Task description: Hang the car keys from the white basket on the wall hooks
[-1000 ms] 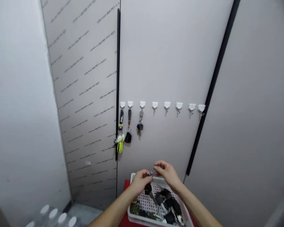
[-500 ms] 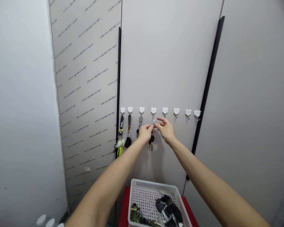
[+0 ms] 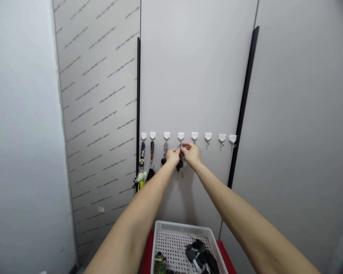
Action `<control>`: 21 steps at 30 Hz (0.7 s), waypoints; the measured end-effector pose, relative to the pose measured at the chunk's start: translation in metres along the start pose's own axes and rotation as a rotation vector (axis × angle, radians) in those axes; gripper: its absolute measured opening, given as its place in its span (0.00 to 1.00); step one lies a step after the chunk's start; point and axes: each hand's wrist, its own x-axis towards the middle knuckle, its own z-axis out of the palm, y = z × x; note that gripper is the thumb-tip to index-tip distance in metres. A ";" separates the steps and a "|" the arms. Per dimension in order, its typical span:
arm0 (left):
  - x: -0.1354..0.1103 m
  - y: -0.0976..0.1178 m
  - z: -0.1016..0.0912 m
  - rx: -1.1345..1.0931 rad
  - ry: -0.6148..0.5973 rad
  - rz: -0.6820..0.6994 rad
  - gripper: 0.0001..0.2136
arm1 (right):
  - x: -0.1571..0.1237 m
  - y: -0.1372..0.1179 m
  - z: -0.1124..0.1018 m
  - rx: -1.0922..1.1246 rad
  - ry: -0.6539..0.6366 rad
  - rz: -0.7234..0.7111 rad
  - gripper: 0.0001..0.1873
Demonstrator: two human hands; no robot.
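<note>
Black-headed keys [image 3: 180, 164] | just below left hand [image 3: 173, 156], right hand [image 3: 192, 153] | both pinching their ring [image 3: 180, 145] (at hook [image 3: 181, 136])

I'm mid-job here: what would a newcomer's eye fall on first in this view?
Probably the two hands at the fourth hook from the left, with the left hand holding a bunch of keys and the right hand at its top. Next, the neon-yellow fob hanging below the row's left end. Lower down, a white basket holds a dark heap of keys.
</note>
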 end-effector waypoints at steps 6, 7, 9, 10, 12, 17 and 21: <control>-0.005 -0.001 -0.004 0.115 0.028 -0.004 0.09 | -0.001 0.001 0.001 -0.081 0.037 -0.030 0.13; -0.007 -0.001 -0.005 0.136 0.027 -0.012 0.08 | -0.002 0.001 0.001 -0.095 0.043 -0.037 0.13; -0.015 -0.004 -0.009 0.189 0.043 -0.012 0.09 | -0.006 0.004 -0.003 -0.112 0.058 -0.059 0.13; -0.020 -0.007 -0.011 0.220 0.058 0.003 0.10 | -0.010 0.007 -0.005 -0.108 0.062 -0.072 0.13; -0.033 -0.016 -0.016 0.270 0.090 0.066 0.12 | -0.023 0.019 -0.012 -0.073 0.033 -0.083 0.14; -0.083 -0.061 -0.031 0.283 0.027 0.128 0.12 | -0.095 0.079 -0.038 -0.122 -0.306 0.000 0.13; -0.135 -0.116 -0.033 0.326 -0.184 -0.059 0.10 | -0.166 0.131 -0.060 -0.427 -0.630 0.102 0.11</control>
